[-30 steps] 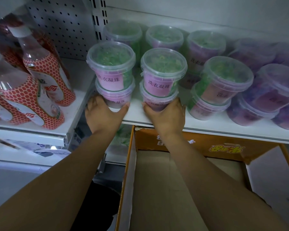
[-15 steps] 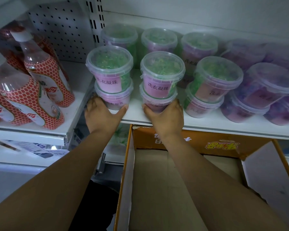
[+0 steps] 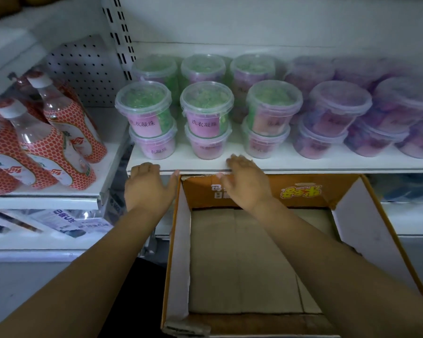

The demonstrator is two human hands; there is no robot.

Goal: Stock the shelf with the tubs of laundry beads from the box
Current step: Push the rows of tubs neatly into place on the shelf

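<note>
Clear tubs of laundry beads stand stacked two high on the white shelf [image 3: 291, 164]. The front left stack [image 3: 148, 120] and the stack beside it [image 3: 206, 118] hold green beads with pink labels. Purple tubs [image 3: 340, 113] fill the right side. My left hand [image 3: 148, 185] hovers at the shelf's front edge, fingers relaxed, holding nothing. My right hand [image 3: 244, 182] is just below the edge over the box, also empty. The cardboard box [image 3: 181, 240] under my arms shows only its bare bottom.
Bottles with red honeycomb wrappers [image 3: 56, 142] stand on the neighbouring shelf at left. A perforated back panel [image 3: 83, 69] and slotted upright [image 3: 117, 32] rise behind. Packaged goods [image 3: 66, 223] lie on a lower shelf at left.
Both hands have let go of the two front stacks and drawn back to the shelf's edge. The stacks now stand a little further back on the shelf.
</note>
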